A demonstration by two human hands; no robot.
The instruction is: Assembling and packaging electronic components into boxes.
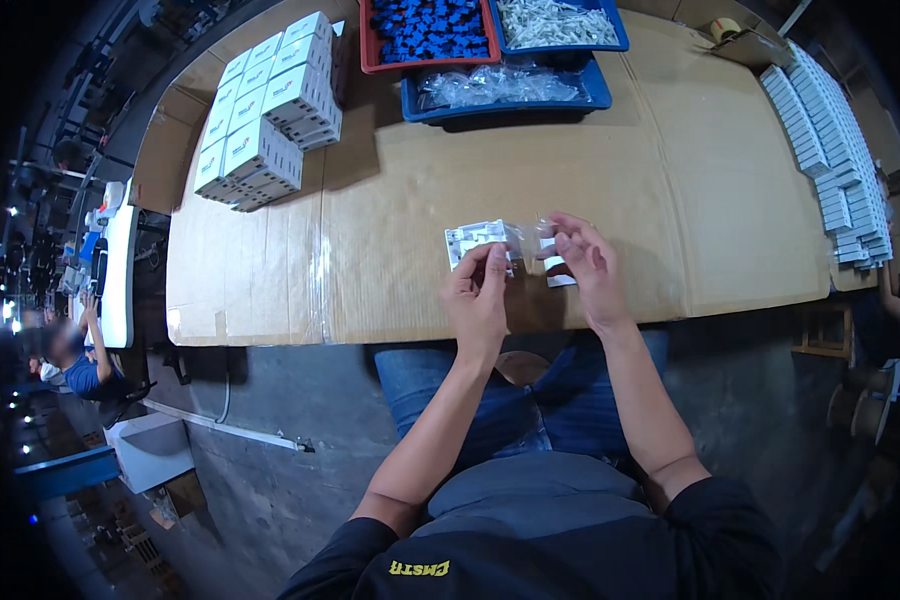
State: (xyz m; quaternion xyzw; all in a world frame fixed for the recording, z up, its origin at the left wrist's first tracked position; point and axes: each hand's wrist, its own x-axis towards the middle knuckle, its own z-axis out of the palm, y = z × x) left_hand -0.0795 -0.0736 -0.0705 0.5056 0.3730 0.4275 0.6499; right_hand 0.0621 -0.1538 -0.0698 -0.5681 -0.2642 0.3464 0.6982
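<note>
My left hand (481,296) is closed, thumb and fingers pinching a white plastic part (473,238) with raised details, just above the cardboard-covered table. Clear plastic film, seemingly a small bag (526,242), spans the space between my hands. At its right side my right hand (592,268) has its fingers curled, apparently gripping the film; the exact contact is hard to see. A flat white piece (562,274) lies beside and partly behind the right fingers, and I cannot tell whether they touch it.
White boxes (260,155) are stacked at the far left. A red bin (430,66) of blue parts stands beside blue bins holding white parts and clear bags (505,88). Slim white boxes (838,165) line the right edge, near a tape roll (724,29). Another person (88,372) works leftward.
</note>
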